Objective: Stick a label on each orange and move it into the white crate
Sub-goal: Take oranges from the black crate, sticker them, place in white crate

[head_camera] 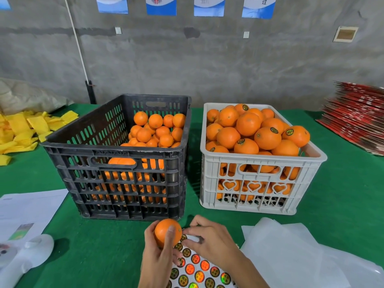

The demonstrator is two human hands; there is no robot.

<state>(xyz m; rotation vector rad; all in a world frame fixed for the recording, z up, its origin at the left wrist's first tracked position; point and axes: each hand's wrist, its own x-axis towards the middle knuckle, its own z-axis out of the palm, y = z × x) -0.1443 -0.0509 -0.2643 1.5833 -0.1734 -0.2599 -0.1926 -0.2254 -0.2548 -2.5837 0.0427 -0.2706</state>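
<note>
The left hand [160,256] grips 1 orange [168,232] (round, no long axis; its small navel dot faces right) above the label sheet [199,271]. Just right of it, the right hand [209,238] pinches at a label [183,237] on the sheet's top edge, near the white crate [259,183].

Loose yellow foam sleeves [22,129] lie piled at the table's far left, a stack of flat red cartons [357,119] far right, white printed papers [29,208] near left.

A narrow gap of bench [124,242] separates the black crate [116,173] from the white crate [259,183]. White crate heaped above its rim with oranges [248,124]; black crate's left half open. Green strip before both crates passable.
</note>
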